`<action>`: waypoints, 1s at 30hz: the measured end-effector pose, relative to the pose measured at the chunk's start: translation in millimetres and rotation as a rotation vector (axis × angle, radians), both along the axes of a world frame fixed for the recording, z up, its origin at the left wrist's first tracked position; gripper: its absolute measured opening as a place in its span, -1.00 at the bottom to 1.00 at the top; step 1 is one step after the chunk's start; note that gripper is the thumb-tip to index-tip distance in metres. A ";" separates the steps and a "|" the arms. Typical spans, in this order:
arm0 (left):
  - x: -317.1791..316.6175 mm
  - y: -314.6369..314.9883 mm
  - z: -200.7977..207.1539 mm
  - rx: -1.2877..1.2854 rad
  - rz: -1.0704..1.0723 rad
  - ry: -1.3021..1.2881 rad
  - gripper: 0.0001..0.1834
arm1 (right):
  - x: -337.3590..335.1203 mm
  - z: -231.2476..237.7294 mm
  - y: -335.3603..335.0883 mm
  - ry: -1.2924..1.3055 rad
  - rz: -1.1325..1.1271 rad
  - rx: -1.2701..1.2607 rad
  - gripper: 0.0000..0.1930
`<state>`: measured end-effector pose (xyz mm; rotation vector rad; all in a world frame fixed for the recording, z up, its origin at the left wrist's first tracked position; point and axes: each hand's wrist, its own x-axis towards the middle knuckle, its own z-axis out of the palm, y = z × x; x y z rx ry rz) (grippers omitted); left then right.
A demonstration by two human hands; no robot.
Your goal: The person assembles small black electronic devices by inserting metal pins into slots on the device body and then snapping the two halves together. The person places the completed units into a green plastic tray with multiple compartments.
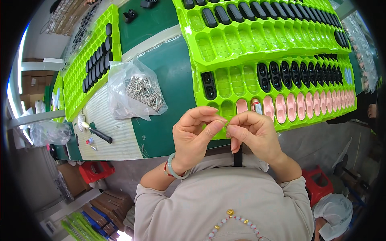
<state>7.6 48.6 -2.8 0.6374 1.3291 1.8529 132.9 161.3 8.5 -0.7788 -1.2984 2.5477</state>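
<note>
Head view shows one clear bag (118, 89), left hand (192, 138) and right hand (257, 135), two sets of fingers (216, 126) pinched, on what unclear

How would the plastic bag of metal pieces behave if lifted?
The plastic bag would probably flop, its film being thin and crumpled. It may feel heavy for its size, given the heaped metal pieces, which could shift since they lie jumbled.
</note>
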 end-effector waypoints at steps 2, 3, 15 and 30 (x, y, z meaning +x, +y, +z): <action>-1.0 2.5 3.5 -0.044 -0.002 -0.013 -0.73 | -1.5 0.8 2.4 -0.009 0.017 -0.044 -0.82; -1.7 3.4 6.7 -0.064 -0.003 -0.021 -0.73 | -1.6 0.5 2.7 -0.012 0.030 -0.055 -0.83; -92.5 85.8 44.7 -0.027 -0.840 2.132 -0.84 | 10.8 -6.1 16.4 -0.018 -0.028 -0.070 -0.86; -70.9 30.1 55.0 -0.339 -0.869 0.867 -0.81 | 20.3 15.0 37.8 0.064 0.066 -0.033 -0.89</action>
